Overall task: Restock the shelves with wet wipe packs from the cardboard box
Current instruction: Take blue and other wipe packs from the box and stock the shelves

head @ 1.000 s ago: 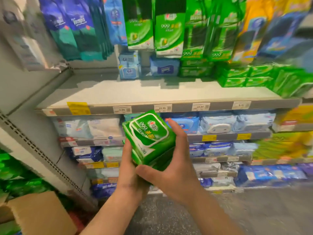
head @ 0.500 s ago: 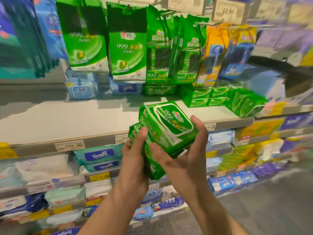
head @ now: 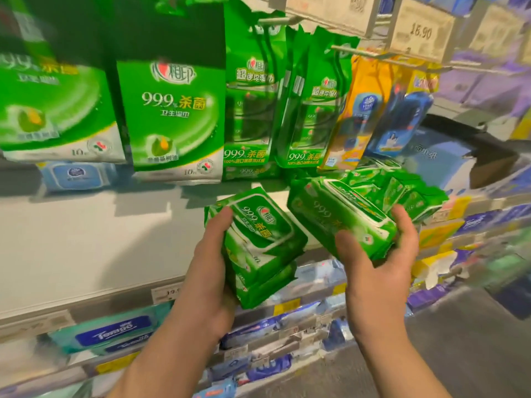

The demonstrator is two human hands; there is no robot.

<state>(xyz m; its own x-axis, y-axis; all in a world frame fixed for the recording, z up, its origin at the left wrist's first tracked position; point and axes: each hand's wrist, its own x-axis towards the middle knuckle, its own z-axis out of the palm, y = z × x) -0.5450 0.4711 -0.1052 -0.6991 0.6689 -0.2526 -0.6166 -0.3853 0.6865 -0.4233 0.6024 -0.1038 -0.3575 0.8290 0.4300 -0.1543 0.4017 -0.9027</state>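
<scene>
I have my left hand [head: 211, 271] gripping a stack of green wipe packs [head: 258, 242] and my right hand [head: 379, 262] gripping another pack [head: 339, 218], both above the white shelf [head: 86, 242]; hanging green bags [head: 172, 119] crowd overhead, loose green packs [head: 402, 188] just behind

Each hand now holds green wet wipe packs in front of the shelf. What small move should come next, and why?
Probably the right hand should carry its green pack forward and set it beside the green packs already lying on the white shelf. That pack is nearest to them, while the left hand holds its own green packs.
</scene>
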